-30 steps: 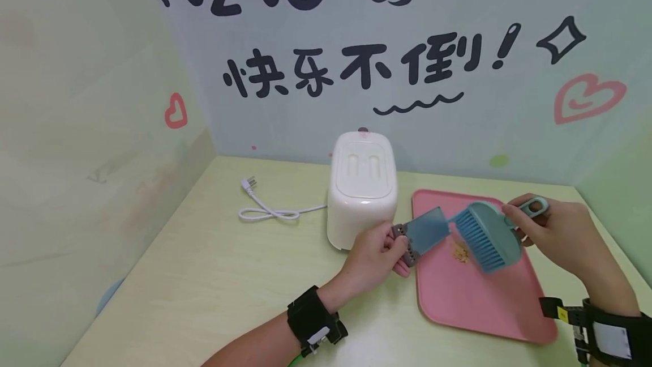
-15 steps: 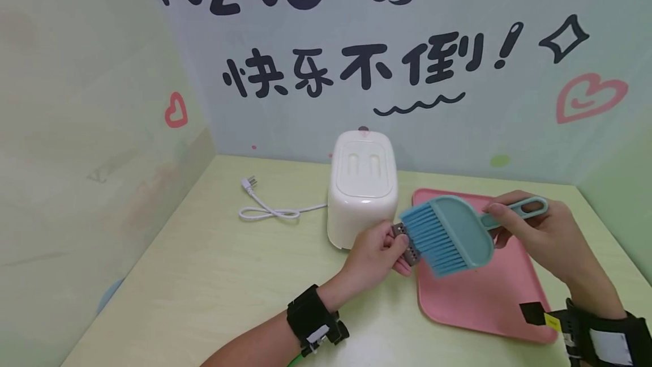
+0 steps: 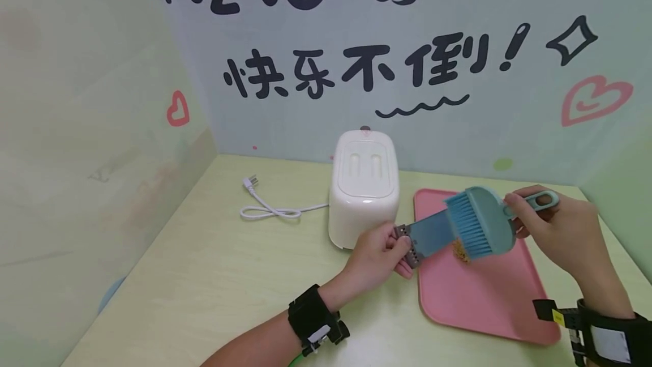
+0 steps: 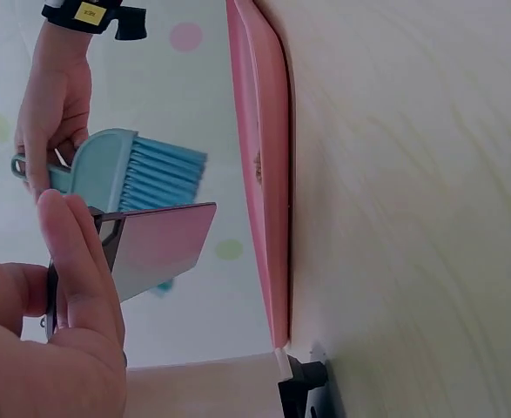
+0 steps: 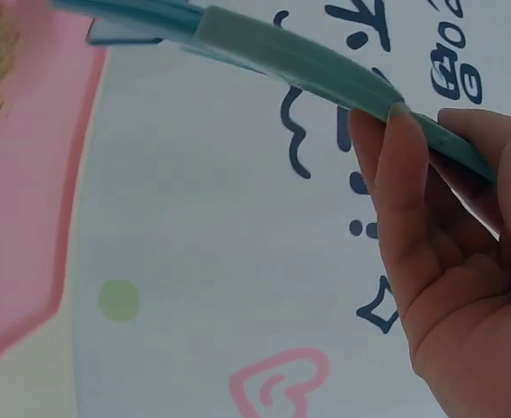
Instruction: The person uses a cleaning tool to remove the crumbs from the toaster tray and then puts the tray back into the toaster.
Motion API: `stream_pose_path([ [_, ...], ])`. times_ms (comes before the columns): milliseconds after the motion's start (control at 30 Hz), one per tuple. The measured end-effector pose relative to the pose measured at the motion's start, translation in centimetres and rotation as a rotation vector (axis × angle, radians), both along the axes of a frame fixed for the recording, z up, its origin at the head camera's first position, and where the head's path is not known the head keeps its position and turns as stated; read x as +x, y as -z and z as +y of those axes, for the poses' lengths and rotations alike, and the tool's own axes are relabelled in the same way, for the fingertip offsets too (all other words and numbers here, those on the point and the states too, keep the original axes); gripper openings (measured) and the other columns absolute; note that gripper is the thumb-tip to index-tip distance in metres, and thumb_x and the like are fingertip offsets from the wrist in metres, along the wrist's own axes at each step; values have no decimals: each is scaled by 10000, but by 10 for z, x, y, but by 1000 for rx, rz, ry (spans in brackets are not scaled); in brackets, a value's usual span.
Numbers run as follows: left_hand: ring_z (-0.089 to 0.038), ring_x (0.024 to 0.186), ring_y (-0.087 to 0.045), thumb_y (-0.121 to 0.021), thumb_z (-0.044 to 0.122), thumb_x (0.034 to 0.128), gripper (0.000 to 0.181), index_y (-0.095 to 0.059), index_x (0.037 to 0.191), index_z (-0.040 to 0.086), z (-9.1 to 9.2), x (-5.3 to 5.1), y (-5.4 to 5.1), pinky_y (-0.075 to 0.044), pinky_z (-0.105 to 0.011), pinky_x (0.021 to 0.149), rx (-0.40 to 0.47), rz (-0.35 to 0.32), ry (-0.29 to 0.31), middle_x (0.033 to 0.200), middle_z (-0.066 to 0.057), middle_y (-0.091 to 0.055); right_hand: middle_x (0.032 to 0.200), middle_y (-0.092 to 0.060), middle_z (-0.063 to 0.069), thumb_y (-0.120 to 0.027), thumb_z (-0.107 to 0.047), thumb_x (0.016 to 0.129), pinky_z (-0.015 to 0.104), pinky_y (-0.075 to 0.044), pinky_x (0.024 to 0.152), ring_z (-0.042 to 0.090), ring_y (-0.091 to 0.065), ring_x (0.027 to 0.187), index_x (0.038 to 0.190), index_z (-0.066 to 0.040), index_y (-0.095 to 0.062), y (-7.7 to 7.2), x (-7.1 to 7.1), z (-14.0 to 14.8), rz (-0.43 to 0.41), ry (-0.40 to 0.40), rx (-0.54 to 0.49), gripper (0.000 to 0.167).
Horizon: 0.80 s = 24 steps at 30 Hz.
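Observation:
My left hand (image 3: 376, 255) pinches the grey slotted end of a crumb tray (image 3: 430, 235), a thin shiny metal plate held tilted over a pink serving tray (image 3: 481, 304). In my right hand (image 3: 557, 231) is the handle of a light blue-green brush (image 3: 491, 221). The brush's blue bristles (image 4: 164, 178) lie over the far end of the plate; whether they touch it I cannot tell. Below, a small heap of brown crumbs (image 3: 460, 252) rests on the pink tray, partly hidden by the brush. The right wrist view shows fingertips and thumb gripping the brush handle (image 5: 451, 148).
A white toaster (image 3: 364, 186) with a lid on top stands just behind my left hand. Its white cord (image 3: 275, 212) lies looped on the table to the left, plug loose. A printed wall (image 3: 305, 123) closes off the table's back edge.
The brush moved left across the crumb tray up to my left fingers, then back right to its far end. My left hand stayed nearly still.

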<state>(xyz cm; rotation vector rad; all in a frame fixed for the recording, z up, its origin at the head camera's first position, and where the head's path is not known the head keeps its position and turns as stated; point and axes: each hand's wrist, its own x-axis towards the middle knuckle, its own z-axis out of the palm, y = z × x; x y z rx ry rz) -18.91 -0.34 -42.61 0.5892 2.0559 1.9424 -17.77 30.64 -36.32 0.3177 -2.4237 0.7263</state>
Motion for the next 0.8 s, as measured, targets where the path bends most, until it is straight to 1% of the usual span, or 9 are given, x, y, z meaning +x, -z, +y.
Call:
stream_pose_path([
  [133,-121,625,-733,-592,122,1087,149,-608,982,18,4,-4,0,-653,-494,730,-16,2,-8,762,-58,-753,665,-725,-53,-706,-115,1025,109,-504,605,-7,-656,521,1097,-36,-747,-6,3,-9,-43,-90,-151,115],
  [200,-123,626,-731,-593,130,1090,147,-607,991,22,6,-5,0,-652,-495,730,-17,4,-16,767,-52,-749,664,-719,-90,-717,-86,1011,129,-508,612,31,-668,532,1090,-55,-750,-7,3,-15,-59,-141,-185,90],
  [267,-126,626,-730,-592,133,1091,141,-610,1007,22,7,-7,0,-651,-506,734,-6,5,-25,772,-55,-744,640,-707,-96,-740,-67,988,153,-480,572,16,-659,534,1059,-64,-754,-6,0,-18,-39,-167,-163,72],
  [300,-125,623,-729,-591,129,1091,136,-610,1011,20,8,-8,0,-650,-517,734,5,8,-29,774,-60,-743,630,-704,-84,-754,-54,972,159,-466,551,-6,-651,532,1044,-64,-761,-5,-2,-18,-14,-174,-135,73],
  [433,-123,615,-731,-589,103,1084,125,-604,1007,7,8,-8,0,-651,-522,723,40,13,-24,776,-79,-750,594,-683,-37,-798,-63,927,171,-399,480,-125,-573,524,994,-55,-778,2,-10,-12,105,-101,29,71],
  [533,-125,617,-734,-585,99,1084,114,-607,1022,5,8,-8,0,-651,-520,725,42,12,-15,778,-82,-753,610,-695,37,-799,-71,921,119,-409,511,-198,-526,541,994,-30,-775,2,-12,-5,147,-44,77,87],
  [633,-131,620,-734,-580,108,1088,114,-617,1051,7,7,-8,-1,-648,-533,734,33,8,-21,781,-75,-747,630,-709,95,-779,-68,942,57,-438,564,-219,-536,550,1002,-3,-766,-2,-8,-7,166,-30,17,89],
  [700,-131,622,-733,-579,107,1089,116,-616,1048,6,7,-9,-1,-646,-541,737,29,11,-24,784,-73,-747,634,-716,59,-777,-61,949,44,-460,593,-180,-572,533,1004,6,-766,-7,-4,-12,163,-43,-63,87],
  [800,-123,618,-732,-582,99,1085,122,-606,1009,6,6,-9,0,-647,-535,730,22,14,-15,772,-73,-752,635,-714,-48,-762,-55,964,72,-487,588,-82,-626,508,1024,-16,-770,-11,1,-22,112,-87,-168,72],
])
